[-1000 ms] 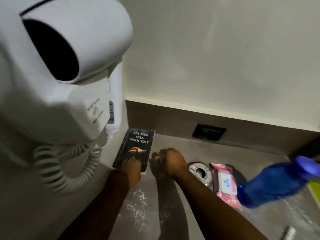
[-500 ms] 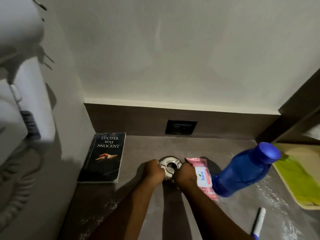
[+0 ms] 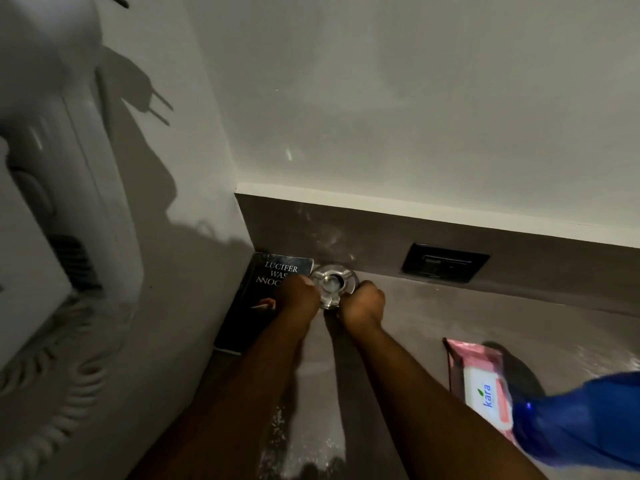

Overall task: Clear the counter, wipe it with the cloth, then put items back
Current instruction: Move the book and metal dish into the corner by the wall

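A round glass ashtray (image 3: 333, 281) stands on the grey counter (image 3: 450, 320) at the back wall, right beside a dark book (image 3: 273, 271) that lies in the left corner. My left hand (image 3: 298, 296) grips the ashtray's left side and partly covers the book. On the ashtray's right side, my right hand (image 3: 363, 303) grips it too. A pink wipes pack (image 3: 479, 382) lies at the right, and a blue bottle (image 3: 581, 420) stands at the lower right, partly cut off. No cloth is in view.
A white wall-mounted hair dryer (image 3: 45, 209) with a coiled cord (image 3: 55, 382) hangs on the left wall. A black socket (image 3: 445, 262) sits in the brown backsplash. White powder dusts the counter (image 3: 304, 441) between my forearms.
Both hands have carried the ashtray from beside the wipes pack to the back wall next to the book. The view has swung left, so the pen and tray are out of sight.
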